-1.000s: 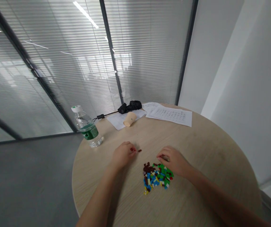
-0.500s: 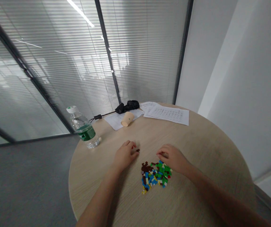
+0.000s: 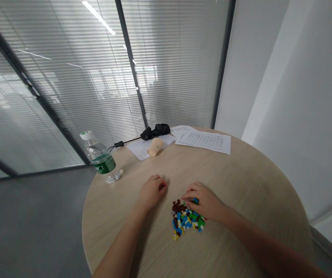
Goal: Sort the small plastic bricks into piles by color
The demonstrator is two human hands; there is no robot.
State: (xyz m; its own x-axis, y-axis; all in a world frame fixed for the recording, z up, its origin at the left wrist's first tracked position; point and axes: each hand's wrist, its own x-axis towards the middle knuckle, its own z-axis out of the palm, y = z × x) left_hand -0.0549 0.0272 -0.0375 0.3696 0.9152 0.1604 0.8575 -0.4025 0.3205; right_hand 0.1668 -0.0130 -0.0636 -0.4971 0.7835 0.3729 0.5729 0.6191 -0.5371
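Observation:
A pile of small toy building bricks (image 3: 187, 221) in brown, blue, green, yellow and white lies on the table in front of me. Over its upper right part hovers my right hand (image 3: 202, 199), thumb and fingers apart, reaching toward the brown bricks (image 3: 177, 206); it covers some green bricks. No brick shows between those fingertips. Left of the pile, my left hand (image 3: 153, 191) rests near the tabletop with its fingers curled closed. Whatever it holds is hidden inside the fingers.
On the round wooden table (image 3: 249, 185), a water bottle (image 3: 104, 162) stands at the left edge. Farther back are a paper cup (image 3: 155, 147) on its side, a black folded umbrella (image 3: 157, 131) and printed sheets (image 3: 206, 141). Behind is a glass partition with blinds (image 3: 180, 69).
My right hand has moved left and down over the bricks, its fingers opening. My left fingers have curled in, and the small brown piece seen at their tips is out of sight.

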